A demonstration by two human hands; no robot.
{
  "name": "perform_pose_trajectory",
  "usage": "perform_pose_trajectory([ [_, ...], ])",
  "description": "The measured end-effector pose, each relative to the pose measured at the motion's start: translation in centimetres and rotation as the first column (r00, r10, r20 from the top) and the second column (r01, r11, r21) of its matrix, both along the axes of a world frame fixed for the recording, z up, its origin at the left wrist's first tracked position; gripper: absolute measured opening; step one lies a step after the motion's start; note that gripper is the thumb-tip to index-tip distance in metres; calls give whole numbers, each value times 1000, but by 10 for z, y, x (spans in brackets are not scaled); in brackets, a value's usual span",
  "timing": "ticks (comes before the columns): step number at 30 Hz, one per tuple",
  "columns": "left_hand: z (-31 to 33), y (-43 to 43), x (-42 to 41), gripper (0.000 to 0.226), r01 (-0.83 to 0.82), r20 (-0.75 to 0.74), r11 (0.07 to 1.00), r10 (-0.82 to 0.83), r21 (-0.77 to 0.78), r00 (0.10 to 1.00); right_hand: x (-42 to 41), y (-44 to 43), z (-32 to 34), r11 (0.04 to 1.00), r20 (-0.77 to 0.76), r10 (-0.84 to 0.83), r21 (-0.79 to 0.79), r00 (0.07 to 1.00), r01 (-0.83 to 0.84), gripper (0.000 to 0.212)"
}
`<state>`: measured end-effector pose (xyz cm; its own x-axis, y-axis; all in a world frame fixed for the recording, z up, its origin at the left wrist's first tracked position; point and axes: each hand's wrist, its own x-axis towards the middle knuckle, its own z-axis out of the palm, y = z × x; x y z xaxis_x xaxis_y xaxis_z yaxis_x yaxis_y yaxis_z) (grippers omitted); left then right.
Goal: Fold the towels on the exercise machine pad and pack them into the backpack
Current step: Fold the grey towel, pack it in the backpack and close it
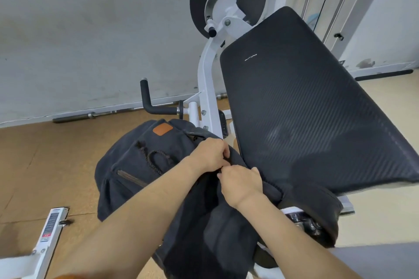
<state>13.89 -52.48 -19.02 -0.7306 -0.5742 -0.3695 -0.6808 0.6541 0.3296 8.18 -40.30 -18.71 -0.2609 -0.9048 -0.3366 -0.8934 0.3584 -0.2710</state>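
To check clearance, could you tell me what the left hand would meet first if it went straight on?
Beyond the edge of the backpack that it pinches, the left hand would probably meet the near side of the black pad first, though depth is unclear.

Dark navy backpack (136, 165) — tan patch (162, 129), brown cord (156, 158); black ribbed pad (317, 108); white frame (205, 79).

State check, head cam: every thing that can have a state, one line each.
left hand, pinches the backpack's top edge
right hand, pinches the same edge, right beside the left
backpack, upright against the machine frame; top open or zipped: cannot tell
front pocket zip, looks closed
pad, no towel showing on it
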Motion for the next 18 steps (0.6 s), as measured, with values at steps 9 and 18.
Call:
perform_pose_trajectory([
  [9,24,-12,25,8,-134,-177,946,191,294,965,1,1,2,865,101,-79,-488,992,119,22],
  [18,30,-21,34,8,-180,-329,823,402,539,854,5,-6,-4,718,166,-213,-642,963,270,8],
])
